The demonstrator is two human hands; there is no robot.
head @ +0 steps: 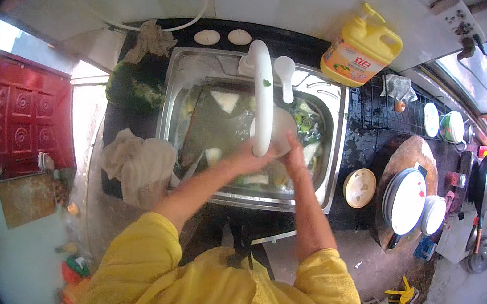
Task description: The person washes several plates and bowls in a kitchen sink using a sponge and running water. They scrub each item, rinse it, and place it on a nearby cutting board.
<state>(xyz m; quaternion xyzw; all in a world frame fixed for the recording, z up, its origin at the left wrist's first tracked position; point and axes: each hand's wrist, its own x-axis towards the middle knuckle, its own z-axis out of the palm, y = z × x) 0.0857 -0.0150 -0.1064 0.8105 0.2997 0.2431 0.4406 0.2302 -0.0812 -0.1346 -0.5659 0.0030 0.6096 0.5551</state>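
My left hand (247, 159) and my right hand (295, 153) grip a round, pale bowl (285, 127) from its near side, above the sink. The white faucet (267, 104) arches over the bowl and hides part of it and of my left fingers. Both hands are slightly blurred. Around them, the stainless steel sink (334, 164) holds murky water with green vegetable scraps (305, 119) and several pale pieces, one of them a roughly triangular piece (225, 100). Behind the bowl is the white faucet lever (284, 76), tilted toward the basin.
A yellow detergent pump bottle (358, 51) stands behind the sink at right. Rags (143, 170) and a dark green watermelon-like object (133, 90) lie left. On the right are a bowl (359, 188), stacked plates (407, 200) on a wooden board (407, 151), and a wire rack (373, 107).
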